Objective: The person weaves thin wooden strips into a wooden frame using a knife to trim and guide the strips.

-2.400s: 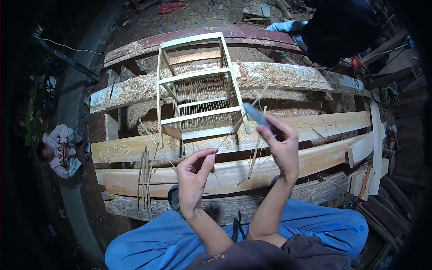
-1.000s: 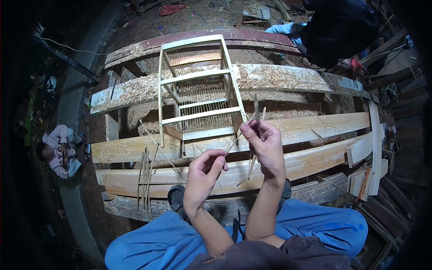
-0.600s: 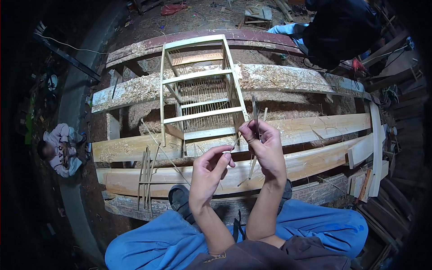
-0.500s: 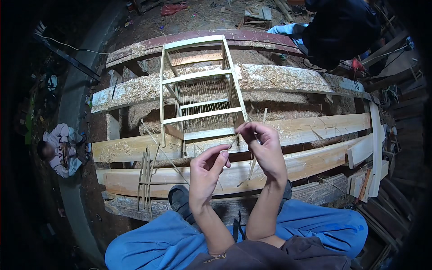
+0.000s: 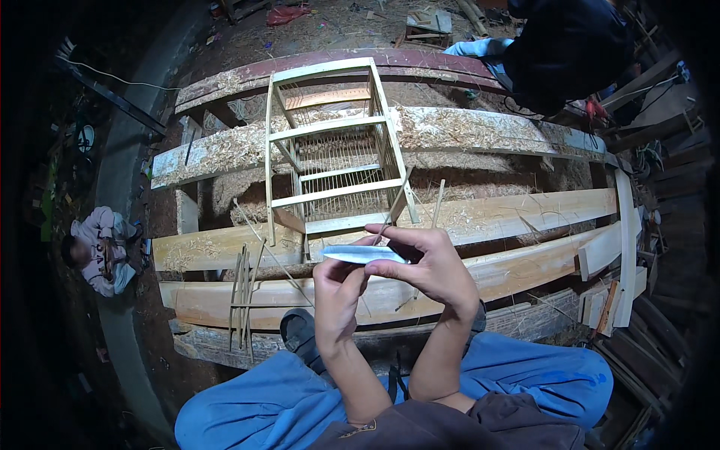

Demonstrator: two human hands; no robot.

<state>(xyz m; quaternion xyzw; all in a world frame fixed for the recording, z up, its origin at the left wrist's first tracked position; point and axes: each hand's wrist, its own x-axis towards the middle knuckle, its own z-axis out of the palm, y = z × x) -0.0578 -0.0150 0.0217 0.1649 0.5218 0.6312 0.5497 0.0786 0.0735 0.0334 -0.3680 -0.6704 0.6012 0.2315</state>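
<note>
In front of me my right hand [image 5: 437, 271] is closed on a knife [image 5: 352, 253], its broad grey blade pointing left and its handle hidden in the palm. My left hand [image 5: 339, 292] is closed right beside it, its fingertips partly behind the blade. A thin bamboo strip [image 5: 400, 196] rises from between the hands toward the wooden frame; its lower end is hidden by my fingers and the blade. Just beyond the hands stands the pale wooden frame [image 5: 337, 193], cage-like, with rows of thin sticks between its rails.
Thin bamboo sticks [image 5: 243, 300] lie in a bunch at the left on the near planks [image 5: 517, 274]. Wood shavings [image 5: 480, 131] cover the farther beam. A person in dark clothing [image 5: 566, 60] is at the far right; another person [image 5: 103, 247] sits at the left.
The knife blade has turned into view between my hands. My right hand has come down and left, closer to my left hand.
</note>
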